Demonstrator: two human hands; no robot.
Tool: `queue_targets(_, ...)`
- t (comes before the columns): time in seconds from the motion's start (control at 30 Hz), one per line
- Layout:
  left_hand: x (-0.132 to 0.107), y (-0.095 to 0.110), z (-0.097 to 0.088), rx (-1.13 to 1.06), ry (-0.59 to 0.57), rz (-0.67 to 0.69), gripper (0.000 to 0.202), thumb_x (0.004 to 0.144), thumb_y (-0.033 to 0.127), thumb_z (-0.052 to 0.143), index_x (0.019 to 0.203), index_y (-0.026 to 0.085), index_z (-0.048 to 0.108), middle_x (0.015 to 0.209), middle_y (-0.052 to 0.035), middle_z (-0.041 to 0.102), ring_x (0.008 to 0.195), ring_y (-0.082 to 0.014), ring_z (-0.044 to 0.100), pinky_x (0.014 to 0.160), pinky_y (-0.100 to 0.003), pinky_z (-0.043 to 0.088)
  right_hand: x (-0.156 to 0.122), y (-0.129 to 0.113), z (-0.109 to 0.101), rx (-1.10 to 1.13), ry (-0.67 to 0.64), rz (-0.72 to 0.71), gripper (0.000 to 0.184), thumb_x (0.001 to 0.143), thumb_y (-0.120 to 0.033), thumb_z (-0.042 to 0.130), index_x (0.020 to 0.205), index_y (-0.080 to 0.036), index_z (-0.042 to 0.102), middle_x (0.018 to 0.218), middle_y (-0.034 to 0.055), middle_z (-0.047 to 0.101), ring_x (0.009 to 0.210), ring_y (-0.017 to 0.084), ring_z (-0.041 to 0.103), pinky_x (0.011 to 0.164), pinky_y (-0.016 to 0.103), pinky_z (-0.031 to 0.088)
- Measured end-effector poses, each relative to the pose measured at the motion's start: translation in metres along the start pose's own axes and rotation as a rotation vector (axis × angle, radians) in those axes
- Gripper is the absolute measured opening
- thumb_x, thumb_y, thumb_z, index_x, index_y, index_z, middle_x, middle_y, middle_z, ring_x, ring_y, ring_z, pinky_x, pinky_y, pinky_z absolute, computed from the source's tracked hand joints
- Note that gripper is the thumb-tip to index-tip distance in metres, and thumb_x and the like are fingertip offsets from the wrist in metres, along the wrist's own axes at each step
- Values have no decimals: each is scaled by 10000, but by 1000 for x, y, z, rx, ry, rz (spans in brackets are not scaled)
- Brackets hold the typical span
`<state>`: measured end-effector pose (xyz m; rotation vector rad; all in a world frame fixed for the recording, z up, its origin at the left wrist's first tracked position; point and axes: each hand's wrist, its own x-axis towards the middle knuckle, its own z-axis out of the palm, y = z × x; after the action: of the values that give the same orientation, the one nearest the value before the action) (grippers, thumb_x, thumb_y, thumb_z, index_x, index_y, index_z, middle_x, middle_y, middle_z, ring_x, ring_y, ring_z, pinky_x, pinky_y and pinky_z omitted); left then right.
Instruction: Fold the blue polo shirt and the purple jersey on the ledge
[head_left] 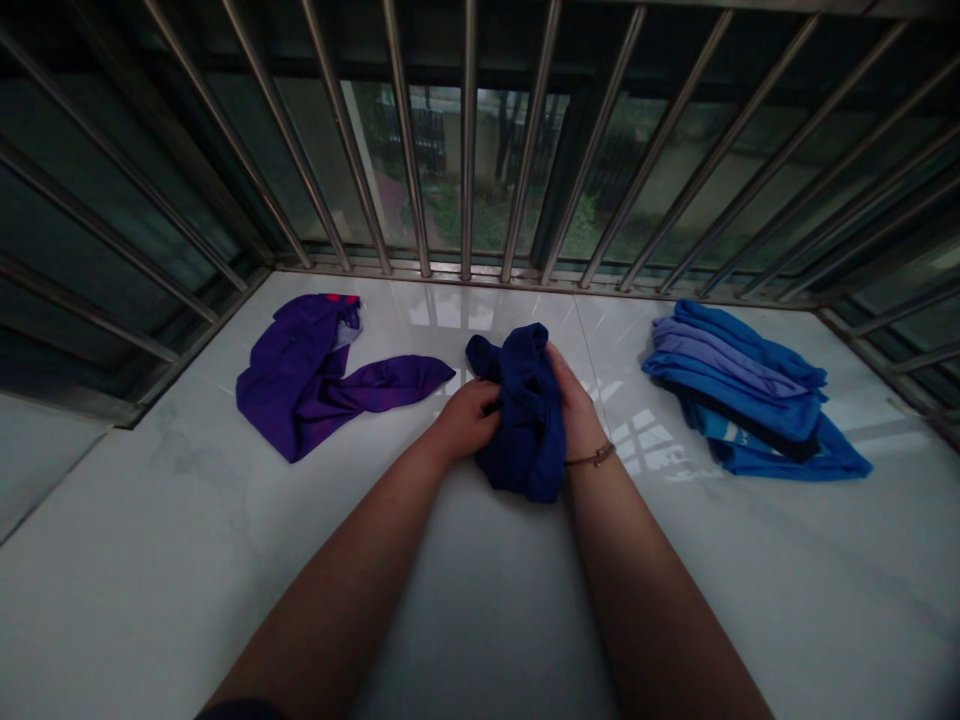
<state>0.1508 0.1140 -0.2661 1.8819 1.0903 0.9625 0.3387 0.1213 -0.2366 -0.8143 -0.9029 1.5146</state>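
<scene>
A bunched dark blue garment (529, 420) is between my two hands, over the middle of the white tiled surface; its exact kind cannot be made out in the folds. My left hand (471, 418) grips its left side with curled fingers. Along the right side lies my right hand (576, 405), its fingers partly hidden behind the cloth and closed on it. A thin bracelet circles the right wrist. To the left lies a crumpled purple garment (300, 385), one end stretched toward my left hand. On the right is a stack of folded blue and lilac clothes (739, 370).
Metal railing bars (469, 150) rise along the far edge and both sides, with window glass behind them. Glossy white tiles (187, 560) reflect the window. Greenery (487, 220) shows outside.
</scene>
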Motion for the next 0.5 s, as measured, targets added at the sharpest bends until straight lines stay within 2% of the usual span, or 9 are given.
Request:
queue_targets(0.1,-1,0,-1,-161,84,-102,234,930,400,686,852,222,817,879,-35,816,897,-264,725,829,-347,521,-1,-2,-4,-137,-76,-17,889,975,-863,678,1719,-400,530,1661,19,685,1609,326,588,1336,566,511)
queue_targets(0.17,-1,0,-2,-244,143,-174,285,915,461,698,851,214,824,818,-15,797,827,-247,706,768,-323,494,-2,-4,-7,-325,-189,-50,1032,924,-874,744,1785,-399,431,1765,37,576,1688,339,483,1398,585,416)
queue_targets(0.23,-1,1,-4,-273,181,-213,303,874,485,722,819,205,825,783,-7,783,781,-233,684,752,-314,481,-2,-4,-7,-557,-296,-86,1251,807,-759,938,1833,-372,337,1855,66,442,1740,359,386,1454,586,290)
queue_targets(0.3,-1,2,-5,-294,187,-230,302,836,485,742,793,198,827,767,-4,773,763,-223,671,755,-311,480,-2,-4,-5,-732,-341,-100,1396,733,-594,1045,1860,-351,259,1891,95,364,1745,376,371,1468,590,236)
queue_targets(0.37,0,4,-6,-345,196,-252,304,822,487,758,789,194,831,750,1,756,750,-211,658,754,-306,481,-1,-5,-4,-796,-329,-107,1326,767,-480,1029,1853,-356,277,1867,100,408,1711,373,432,1453,593,278)
queue_targets(0.43,0,4,-8,-409,209,-279,310,810,499,783,790,193,829,725,12,728,719,-192,631,721,-293,458,0,-9,-7,-764,-313,-92,1128,817,-398,977,1794,-358,415,1777,87,541,1631,362,543,1417,587,360)
queue_targets(0.5,0,4,-10,-478,217,-299,312,792,505,812,760,195,799,682,25,686,667,-167,586,673,-280,418,0,-16,-13,-632,-281,-43,958,833,-344,946,1702,-352,544,1654,70,663,1515,344,652,1361,573,451)
